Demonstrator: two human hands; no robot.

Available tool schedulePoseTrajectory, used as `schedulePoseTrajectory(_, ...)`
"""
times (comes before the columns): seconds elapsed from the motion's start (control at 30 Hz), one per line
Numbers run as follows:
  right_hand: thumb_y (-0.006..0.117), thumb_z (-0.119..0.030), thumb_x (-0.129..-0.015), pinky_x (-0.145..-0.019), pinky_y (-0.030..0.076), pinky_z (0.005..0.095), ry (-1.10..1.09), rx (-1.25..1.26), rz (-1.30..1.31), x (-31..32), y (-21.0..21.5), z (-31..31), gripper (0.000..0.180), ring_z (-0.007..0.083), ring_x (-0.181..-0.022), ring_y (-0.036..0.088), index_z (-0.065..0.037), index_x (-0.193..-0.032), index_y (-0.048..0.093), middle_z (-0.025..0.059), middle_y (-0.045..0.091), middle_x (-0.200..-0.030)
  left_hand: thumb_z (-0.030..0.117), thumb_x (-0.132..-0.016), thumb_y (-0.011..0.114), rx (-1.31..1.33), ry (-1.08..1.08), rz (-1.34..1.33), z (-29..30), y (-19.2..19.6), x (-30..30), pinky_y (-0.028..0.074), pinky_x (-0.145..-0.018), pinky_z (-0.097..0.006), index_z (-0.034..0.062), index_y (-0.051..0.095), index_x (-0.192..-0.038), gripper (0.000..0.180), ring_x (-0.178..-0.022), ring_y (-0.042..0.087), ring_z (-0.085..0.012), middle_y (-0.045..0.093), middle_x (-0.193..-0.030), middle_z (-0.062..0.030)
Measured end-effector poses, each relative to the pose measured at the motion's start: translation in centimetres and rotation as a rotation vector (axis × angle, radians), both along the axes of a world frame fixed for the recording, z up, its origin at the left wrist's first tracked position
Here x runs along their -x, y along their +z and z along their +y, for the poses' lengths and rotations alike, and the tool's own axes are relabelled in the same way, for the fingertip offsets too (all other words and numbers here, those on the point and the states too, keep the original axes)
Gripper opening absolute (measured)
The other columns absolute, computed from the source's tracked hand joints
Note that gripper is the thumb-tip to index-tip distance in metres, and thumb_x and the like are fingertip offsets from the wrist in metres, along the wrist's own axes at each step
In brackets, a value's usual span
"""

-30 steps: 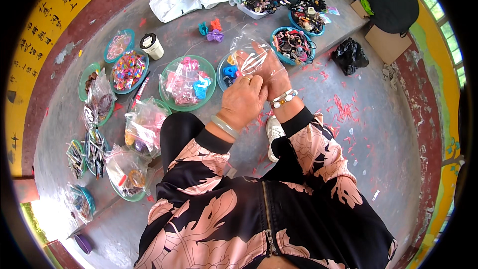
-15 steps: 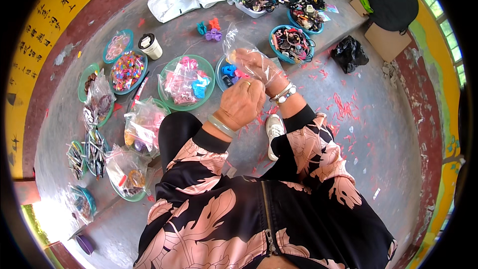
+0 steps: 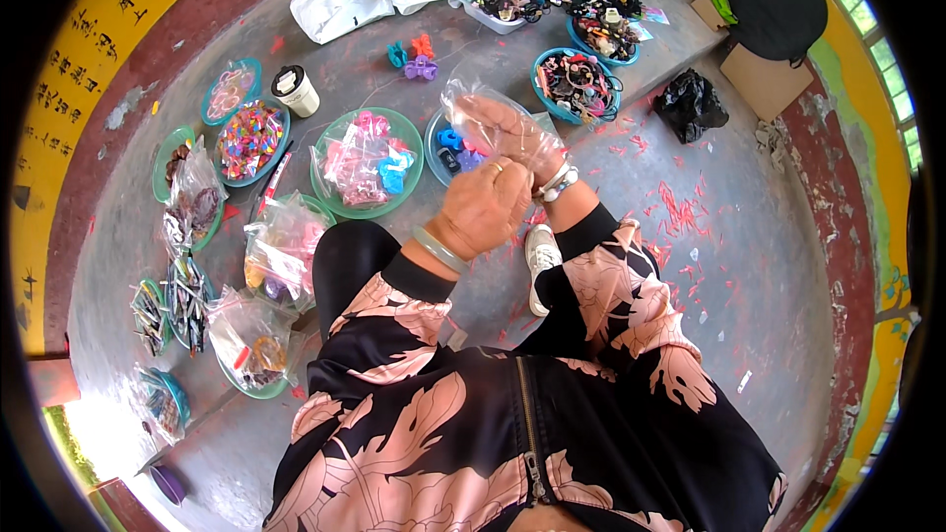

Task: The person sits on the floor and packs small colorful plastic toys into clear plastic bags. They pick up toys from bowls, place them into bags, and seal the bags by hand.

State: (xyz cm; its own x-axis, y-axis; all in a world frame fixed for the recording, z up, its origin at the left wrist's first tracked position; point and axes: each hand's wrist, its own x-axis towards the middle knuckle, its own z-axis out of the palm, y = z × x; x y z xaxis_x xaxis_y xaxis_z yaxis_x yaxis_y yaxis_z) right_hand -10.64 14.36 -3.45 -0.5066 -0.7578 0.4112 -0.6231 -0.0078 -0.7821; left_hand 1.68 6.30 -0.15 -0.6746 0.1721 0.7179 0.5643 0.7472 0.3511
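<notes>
The clear bag [image 3: 480, 89] appears to enclose the right hand [image 3: 512, 128], which is open, the bag's long axis running far-left to near-right. The left hand [image 3: 485, 202], nearer, fingers curled, seems to pinch it beside the white bracelet [image 3: 560, 183].

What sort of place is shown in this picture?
Probably a porch or a plain, simple room: there is a bare grey floor, a painted yellow-and-maroon wall, and a bright barred opening.

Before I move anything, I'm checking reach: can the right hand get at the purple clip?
Probably not directly: the right hand looks covered by the clear bag, though the purple clip lies uncovered.
</notes>
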Motion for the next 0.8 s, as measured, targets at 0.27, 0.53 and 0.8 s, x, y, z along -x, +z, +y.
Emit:
schedulePoseTrajectory(0.27,0.055,-0.004,-0.081,-0.095,0.039,0.0302,0.193,0.309,-0.887,0.1,-0.8,0.6,0.045,0.0213,-0.115,0.046,-0.004,-0.124,0.041,0.0118,0.047,-0.124,0.01,-0.08,0.056,-0.015,-0.051,-0.029,0.7,0.1,-0.2,0.045,-0.056,-0.036,0.0043,0.05,-0.081,0.008,-0.066,0.055,-0.0287,0.053,-0.071,-0.0107)
schedulePoseTrajectory(0.53,0.049,-0.012,-0.086,-0.104,0.029,0.0399,0.489,0.315,-1.064,-1.2,2.1,2.2,0.057,0.0323,-0.127,0.03,0.001,-0.134,0.021,0.0184,0.025,-0.138,0.012,-0.081,0.055,-0.065,-0.146,-0.135,1.5,-0.1,-0.2,0.044,-0.056,-0.038,0.0046,0.049,-0.08,0.01,-0.066,0.055,-0.0301,0.054,-0.071,-0.0101)
schedulePoseTrajectory(0.8,0.044,-0.033,-0.09,-0.095,0.036,0.0395,0.338,0.511,-1.26,-1.3,4.2,3.0,0.05,0.0311,-0.114,0.046,-0.004,-0.13,0.035,0.0198,0.044,-0.127,0.026,-0.089,0.052,-0.839,0.179,-0.156,-3.5,1.6,1.5,0.045,-0.055,-0.026,0.003,0.053,-0.098,0.025,-0.066,0.054,-0.0124,0.058,-0.084,-0.006)
